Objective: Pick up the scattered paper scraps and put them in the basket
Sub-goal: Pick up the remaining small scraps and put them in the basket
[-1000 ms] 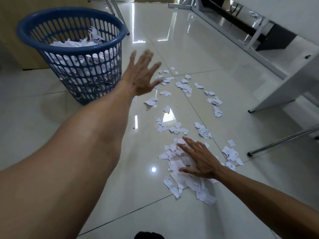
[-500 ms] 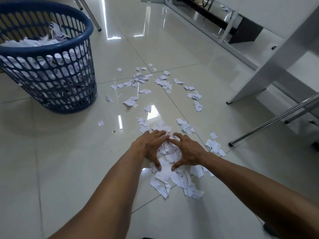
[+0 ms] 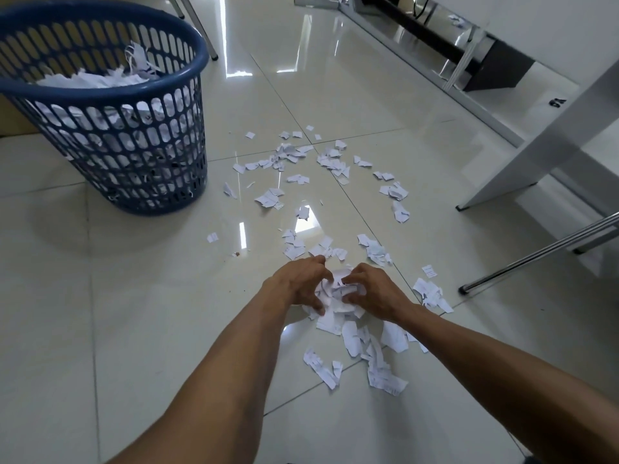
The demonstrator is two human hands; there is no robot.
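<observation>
From the head view, our left hand (image 3: 298,286) and right hand (image 3: 375,293), flat half a second ago, now curl round a bunch of scraps (image 3: 336,291) on the floor (image 3: 134,313). It looks ready to carry to the basket (image 3: 100,88) at ten o'clock.

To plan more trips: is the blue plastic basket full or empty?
Nearly full: white paper scraps pile almost to the rim of the blue plastic basket.
</observation>
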